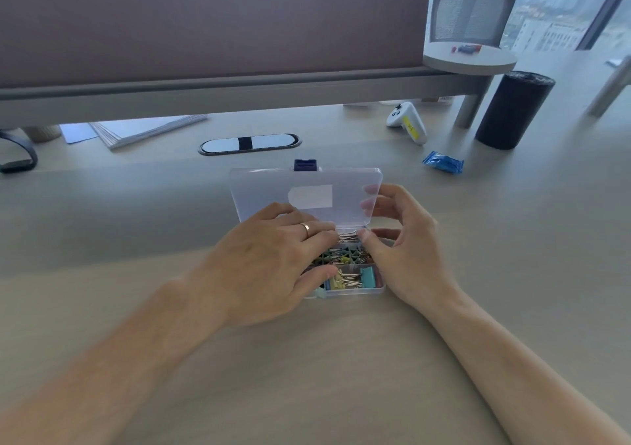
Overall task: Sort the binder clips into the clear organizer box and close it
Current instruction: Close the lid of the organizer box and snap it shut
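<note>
A person's hands work at a clear organizer box [355, 293] at the middle of a pale desk [341, 359]. The box's long axis runs left to right, parallel to the desk's near edge. Its lid [273, 188] stands raised from the far long side, with the open compartments facing up toward the person. The left hand [273, 267] lies flat over the box's left half, fingers extended across coloured binder clips [348, 277] in the compartments. The right hand [406, 250] grips the lid's right end, its fingertips [370, 190] showing through the plastic and the thumb at the box's rim. Bare desk surface spreads wide to the left, the right and the front of the box. The nearest item is a small dark blue object [305, 164] just behind the lid. A blue wrapper [443, 163], a white controller [408, 123] and a black cylinder [514, 110] sit well apart to the right rear. A cable grommet [249, 144] and a stack of papers [146, 130] lie beyond, below a divider panel [205, 24].
</note>
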A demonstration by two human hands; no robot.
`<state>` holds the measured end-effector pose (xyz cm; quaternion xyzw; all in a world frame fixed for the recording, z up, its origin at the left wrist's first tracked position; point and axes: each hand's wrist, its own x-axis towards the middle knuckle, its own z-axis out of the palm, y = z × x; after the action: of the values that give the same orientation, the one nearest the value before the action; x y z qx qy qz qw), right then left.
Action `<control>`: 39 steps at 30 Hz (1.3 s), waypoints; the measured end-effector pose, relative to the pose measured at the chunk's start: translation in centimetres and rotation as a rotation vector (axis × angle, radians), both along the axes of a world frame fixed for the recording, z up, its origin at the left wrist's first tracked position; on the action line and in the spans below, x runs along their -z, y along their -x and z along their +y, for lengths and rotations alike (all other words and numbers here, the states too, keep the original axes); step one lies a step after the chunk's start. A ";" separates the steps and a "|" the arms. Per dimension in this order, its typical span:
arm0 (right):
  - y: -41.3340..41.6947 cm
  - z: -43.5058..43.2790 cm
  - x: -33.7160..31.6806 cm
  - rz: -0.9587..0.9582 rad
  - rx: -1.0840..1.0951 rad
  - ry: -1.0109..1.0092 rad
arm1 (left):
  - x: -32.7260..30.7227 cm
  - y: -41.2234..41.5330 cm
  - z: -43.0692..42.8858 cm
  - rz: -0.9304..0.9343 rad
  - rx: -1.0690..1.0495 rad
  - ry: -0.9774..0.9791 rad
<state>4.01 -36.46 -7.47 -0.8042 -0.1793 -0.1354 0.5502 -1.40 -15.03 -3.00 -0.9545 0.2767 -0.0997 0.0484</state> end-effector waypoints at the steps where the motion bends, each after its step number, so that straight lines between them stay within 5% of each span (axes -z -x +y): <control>1: 0.0 0.0 0.0 0.000 -0.002 -0.001 | -0.1 0.0 0.0 -0.011 0.009 -0.022; 19: 0.5 -0.1 -0.2 0.018 -0.009 -0.007 | -0.9 -0.5 0.2 -0.064 0.086 -0.125; 39: 0.6 0.0 -0.4 0.040 0.020 0.006 | 0.0 -0.4 -0.2 0.020 0.051 0.129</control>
<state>3.44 -36.46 -7.11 -0.8100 -0.1607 -0.1240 0.5501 -1.00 -15.23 -3.02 -0.9492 0.2945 -0.1092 -0.0185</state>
